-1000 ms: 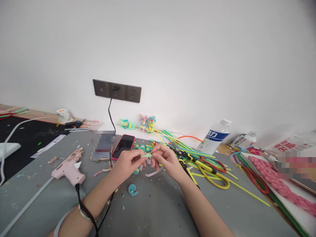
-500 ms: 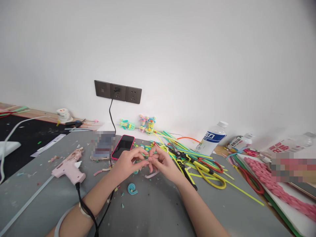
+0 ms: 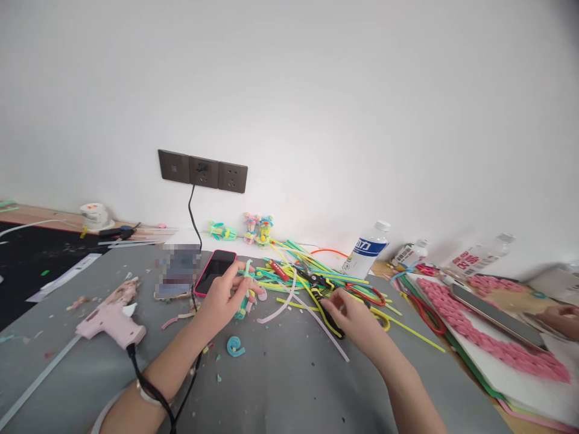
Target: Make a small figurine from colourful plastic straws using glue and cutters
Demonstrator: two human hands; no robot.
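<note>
My left hand (image 3: 226,296) pinches a short pale green strip (image 3: 248,269), which sticks up from between the fingertips. Below those fingers is a small green and yellow piece (image 3: 242,308), partly hidden by the hand. My right hand (image 3: 350,314) is curled over the handles of yellow and black pliers (image 3: 322,295) that lie on the table, jaws pointing away from me. Pale lilac strips (image 3: 323,328) lie between my hands. A loose pile of green and yellow sticks (image 3: 289,274) spreads behind them.
A pink glue gun (image 3: 113,322) with a black cord lies left. Phones, including a pink-edged one (image 3: 216,272), sit behind my left hand. A blue curl (image 3: 234,346) lies in front. A bottle (image 3: 365,250) stands right. Another person's hand (image 3: 561,319) shows at far right.
My hands were together at the middle and have parted. The right hand has moved right onto the pliers, while the left stays near the pink-edged phone. The view has turned slightly right.
</note>
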